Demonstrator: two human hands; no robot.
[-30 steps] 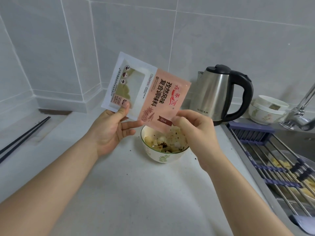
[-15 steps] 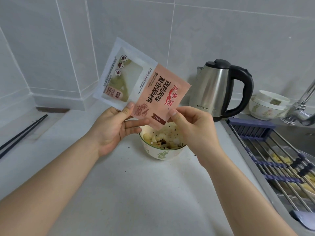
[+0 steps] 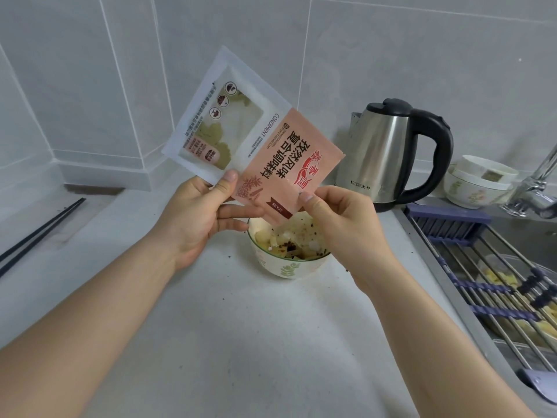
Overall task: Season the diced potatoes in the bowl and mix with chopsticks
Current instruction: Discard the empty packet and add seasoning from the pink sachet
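Observation:
A pink and white seasoning packet point(image 3: 271, 152) is held upside down and tilted above a small patterned bowl point(image 3: 286, 267). The bowl holds diced potatoes point(image 3: 289, 239) speckled with dark spices. My left hand point(image 3: 205, 218) pinches the packet's lower edge with thumb on top. My right hand point(image 3: 340, 224) grips the packet's lowest corner, right over the bowl, and hides part of its rim. A pair of black chopsticks point(image 3: 39, 233) lies on the counter at the far left, apart from both hands.
A steel electric kettle point(image 3: 391, 155) stands behind the bowl to the right. Stacked white bowls point(image 3: 479, 182) and a tap point(image 3: 539, 188) sit beyond it. A sink with a roll-up rack point(image 3: 497, 282) lies at right, potato scraps beneath it. Spice grains dot the white counter point(image 3: 241, 342).
Both hands have tipped the packet steeper, its white end rising up and left while the pink corner stays over the bowl. The bowl and chopsticks have not moved.

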